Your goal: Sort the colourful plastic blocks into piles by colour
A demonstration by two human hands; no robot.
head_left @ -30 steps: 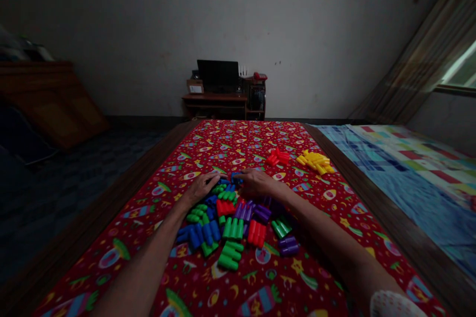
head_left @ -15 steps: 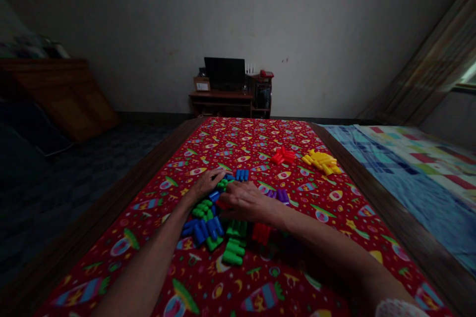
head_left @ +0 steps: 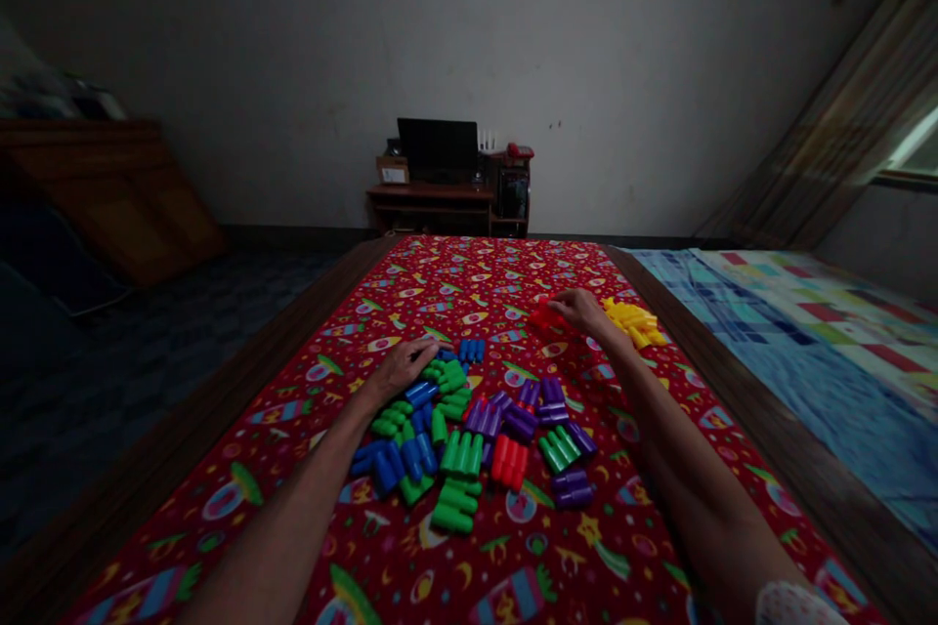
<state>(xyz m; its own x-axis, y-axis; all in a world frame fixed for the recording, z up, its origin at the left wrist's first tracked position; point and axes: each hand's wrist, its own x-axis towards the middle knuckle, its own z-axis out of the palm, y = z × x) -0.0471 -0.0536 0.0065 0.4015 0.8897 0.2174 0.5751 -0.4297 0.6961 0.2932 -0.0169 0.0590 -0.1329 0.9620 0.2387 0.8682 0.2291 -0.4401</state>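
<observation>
My right hand (head_left: 582, 310) is over the small group of red toy blocks (head_left: 543, 314), fingers closed round a red block at its edge. The fingers partly hide that group. My left hand (head_left: 405, 366) lies at the far left of a mixed heap, fingers stretched out by a blue block (head_left: 445, 354). In the heap are several green blocks (head_left: 461, 454), blue blocks (head_left: 419, 454) and purple blocks (head_left: 485, 418), each of joined rounded tubes. A red block (head_left: 509, 463) lies at its near side.
A pile of yellow blocks (head_left: 634, 322) lies right of my right hand. The red patterned cloth (head_left: 469, 278) covers a table with a dark wooden edge (head_left: 740, 420). A bed (head_left: 777, 342) stands to the right, a desk with a monitor (head_left: 438, 148) by the far wall.
My right hand has moved from the mixed heap, away and to the right, to the red group, carrying a red block. Purple and green blocks are uncovered. My left hand has barely moved.
</observation>
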